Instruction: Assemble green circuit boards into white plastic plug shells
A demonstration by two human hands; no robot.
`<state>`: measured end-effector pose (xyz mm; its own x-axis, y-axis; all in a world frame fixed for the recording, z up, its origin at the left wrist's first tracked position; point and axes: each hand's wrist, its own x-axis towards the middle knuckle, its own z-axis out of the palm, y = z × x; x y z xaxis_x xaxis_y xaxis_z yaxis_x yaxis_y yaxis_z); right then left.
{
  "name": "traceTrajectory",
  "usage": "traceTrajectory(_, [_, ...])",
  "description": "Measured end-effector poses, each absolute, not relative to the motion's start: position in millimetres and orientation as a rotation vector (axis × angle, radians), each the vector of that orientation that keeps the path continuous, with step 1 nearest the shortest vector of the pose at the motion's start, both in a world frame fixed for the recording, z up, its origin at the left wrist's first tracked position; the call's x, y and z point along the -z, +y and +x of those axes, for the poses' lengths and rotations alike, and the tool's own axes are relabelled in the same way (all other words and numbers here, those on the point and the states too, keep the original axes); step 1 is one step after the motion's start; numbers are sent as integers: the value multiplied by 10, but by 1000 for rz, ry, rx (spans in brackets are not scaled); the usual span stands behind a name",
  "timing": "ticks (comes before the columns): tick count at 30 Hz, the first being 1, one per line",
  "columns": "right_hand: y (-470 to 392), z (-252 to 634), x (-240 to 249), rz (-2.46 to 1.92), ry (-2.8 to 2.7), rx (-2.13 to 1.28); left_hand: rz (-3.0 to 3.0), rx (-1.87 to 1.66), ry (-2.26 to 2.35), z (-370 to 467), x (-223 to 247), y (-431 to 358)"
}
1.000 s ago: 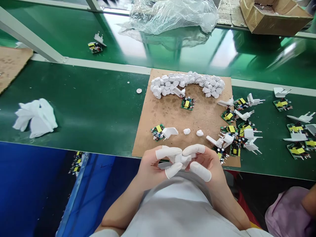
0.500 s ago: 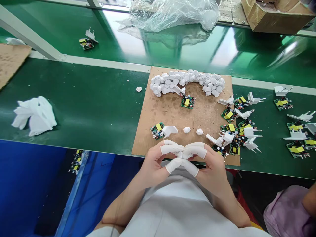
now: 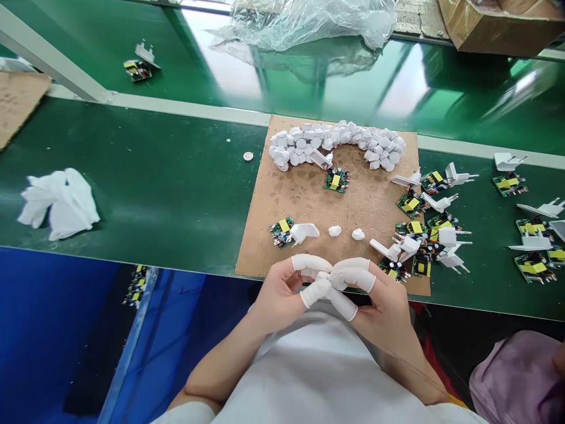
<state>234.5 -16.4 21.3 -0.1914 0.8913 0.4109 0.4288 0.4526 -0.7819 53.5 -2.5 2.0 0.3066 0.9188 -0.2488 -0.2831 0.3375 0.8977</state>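
Note:
My left hand [image 3: 282, 294] and my right hand [image 3: 375, 294] meet at the cardboard's front edge, both wearing white finger cots. Their fingertips are pinched together around a small white lump [image 3: 323, 275], mostly hidden by the fingers. Just beyond lie two similar white lumps, a left one [image 3: 335, 231] and a right one [image 3: 358, 234]. To their left is a circuit board [image 3: 281, 232] with a white plug housing [image 3: 304, 232] against it. Another circuit board [image 3: 338, 180] lies farther back, below a curved heap of white chunky pieces [image 3: 304, 144].
Several circuit boards with white plug housings crowd the cardboard sheet's [image 3: 300, 194] right side; more lie on the green bench [image 3: 176, 176] farther right. A crumpled white cloth-like item [image 3: 62, 203] rests at left. Behind are clear plastic film [image 3: 309, 23] and a cardboard box [image 3: 503, 29]. A person's purple clothing [image 3: 516, 377] shows lower right.
My fingers have shifted slightly around the white lump, the left thumb rising and the fingertips parting a little. The view has moved slightly; the things on the bench lie as before.

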Motion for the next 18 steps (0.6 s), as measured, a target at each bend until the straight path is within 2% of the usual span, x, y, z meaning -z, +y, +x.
traceTrajectory(9, [-172, 2374, -154, -1200, -1527, -1021, 861, -968, 942, 540, -122, 2])
traceTrajectory(15, [-137, 2326, -137, -1277, -1451, -1099, 949, -977, 983, 504, -94, -23])
traceTrajectory(18, [-115, 2304, -161, -1246, -1297, -1276, 915, -958, 986, 493, -101, -17])
